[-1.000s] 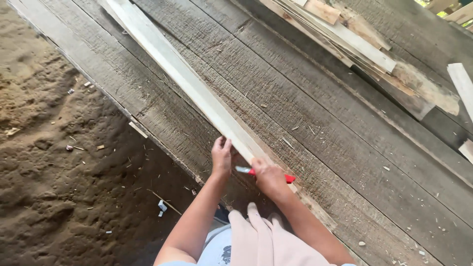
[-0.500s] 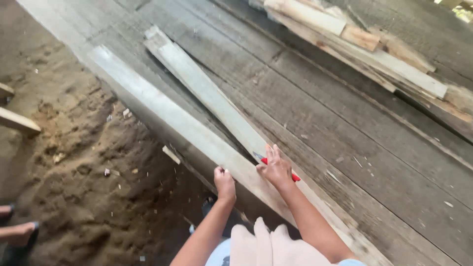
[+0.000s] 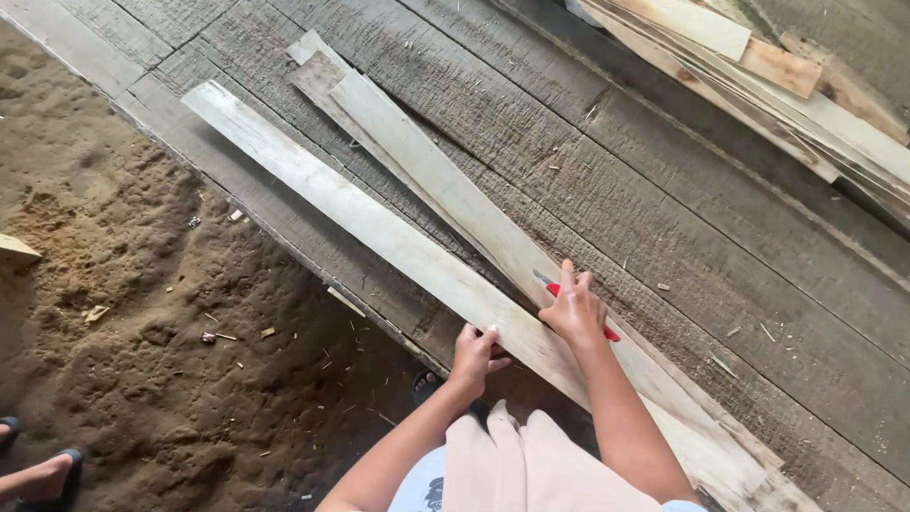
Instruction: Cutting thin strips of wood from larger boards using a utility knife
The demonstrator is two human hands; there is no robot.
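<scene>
The right hand (image 3: 573, 311) lay palm-down on the pale planks, fingers spread flat and pressing a red-handled tool (image 3: 580, 311) against the wood; only the red ends showed either side of the hand, with a short grey tip at the upper left, so its kind could not be told. The left hand (image 3: 474, 353) was closed over the near edge of the front plank (image 3: 379, 232), fingers curled on top, thumb hidden beneath.

The front plank was long, narrow and pale. Its long axis ran diagonally, from the far upper left down past both hands toward the lower right. Most of its length lay ahead and to the left of the hands, and the left hand was nearer that free run. A second plank (image 3: 431, 171) of like kind lay just beside it on the far side, closing on it where the right hand rested. A third, greyer strip showed partly beneath the second.

All rested on a deck of weathered grey boards (image 3: 664, 190). A heap of lighter offcuts (image 3: 758, 57) lay well apart at the upper right. Below the deck edge lay sawdust-covered ground (image 3: 142, 332) with scattered chips. Another person's sandalled foot (image 3: 43, 471) showed at the lower left corner.
</scene>
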